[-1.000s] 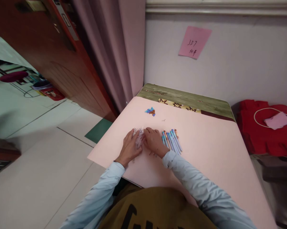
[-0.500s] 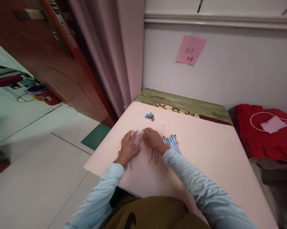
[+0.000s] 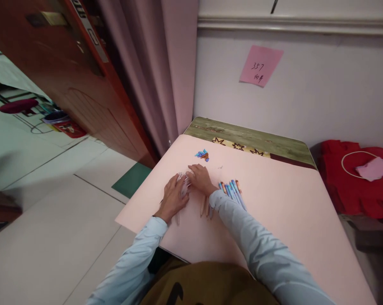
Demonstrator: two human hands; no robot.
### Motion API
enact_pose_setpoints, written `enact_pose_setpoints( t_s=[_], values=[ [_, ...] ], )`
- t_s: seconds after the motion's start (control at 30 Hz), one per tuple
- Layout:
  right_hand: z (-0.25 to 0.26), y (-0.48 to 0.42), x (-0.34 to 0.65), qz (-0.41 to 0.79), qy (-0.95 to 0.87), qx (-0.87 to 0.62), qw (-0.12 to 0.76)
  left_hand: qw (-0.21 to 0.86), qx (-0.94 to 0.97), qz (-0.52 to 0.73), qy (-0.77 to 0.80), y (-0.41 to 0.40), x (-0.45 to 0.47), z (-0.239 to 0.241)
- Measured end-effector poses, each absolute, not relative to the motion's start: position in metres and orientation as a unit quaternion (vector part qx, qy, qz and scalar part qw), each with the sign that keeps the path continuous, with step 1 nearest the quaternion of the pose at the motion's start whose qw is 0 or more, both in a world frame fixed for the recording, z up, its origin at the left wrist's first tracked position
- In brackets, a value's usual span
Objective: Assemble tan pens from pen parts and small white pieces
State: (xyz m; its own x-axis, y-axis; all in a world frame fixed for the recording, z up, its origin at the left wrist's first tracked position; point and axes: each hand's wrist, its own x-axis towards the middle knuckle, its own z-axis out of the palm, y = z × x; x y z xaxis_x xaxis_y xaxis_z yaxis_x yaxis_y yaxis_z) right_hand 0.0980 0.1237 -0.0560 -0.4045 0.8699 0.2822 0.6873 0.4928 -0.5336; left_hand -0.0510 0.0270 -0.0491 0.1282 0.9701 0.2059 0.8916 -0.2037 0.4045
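Note:
On the pale pink sheet, my left hand (image 3: 173, 197) is curled around a bunch of slender clear-and-white sticks (image 3: 185, 186), possibly pen parts. My right hand (image 3: 200, 178) reaches over from the right, its bent fingers against the upper end of the same bunch. Much of the bunch is hidden under both hands. Under my right wrist lie several tan and grey pointed barrels (image 3: 205, 208). Several blue pens with orange or blue ends (image 3: 232, 191) lie side by side just right of that wrist.
A small pile of blue and brown pieces (image 3: 202, 155) sits beyond my hands, and a tiny clear bit (image 3: 220, 167) lies right of it. The pink sheet (image 3: 280, 220) covers a green table (image 3: 283, 148). A red cloth-covered seat (image 3: 340, 182) stands at the right, a wooden door (image 3: 83, 97) at the left.
My right hand has shifted slightly up and left over the top of the bunch, its fingers now farther across. My left hand stays on the bunch. The view has turned a little left.

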Motion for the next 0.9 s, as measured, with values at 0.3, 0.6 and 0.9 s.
enact_pose_setpoints(
  t_s=[0.3, 0.6, 0.9],
  values=[
    [-0.061, 0.074, 0.076, 0.183, -0.835, -0.437, 0.28, 0.088, 0.763, 0.239, 0.595, -0.001, -0.071, -0.047],
    [-0.052, 0.015, 0.075, 0.171, -0.802, -0.488, 0.301, 0.116, 0.791, 0.25, 0.546, -0.016, -0.089, -0.042],
    [-0.051, 0.016, 0.083, 0.207, -0.779, -0.516, 0.289, 0.112, 0.768, 0.241, 0.583, -0.019, -0.091, -0.038]
  ],
)
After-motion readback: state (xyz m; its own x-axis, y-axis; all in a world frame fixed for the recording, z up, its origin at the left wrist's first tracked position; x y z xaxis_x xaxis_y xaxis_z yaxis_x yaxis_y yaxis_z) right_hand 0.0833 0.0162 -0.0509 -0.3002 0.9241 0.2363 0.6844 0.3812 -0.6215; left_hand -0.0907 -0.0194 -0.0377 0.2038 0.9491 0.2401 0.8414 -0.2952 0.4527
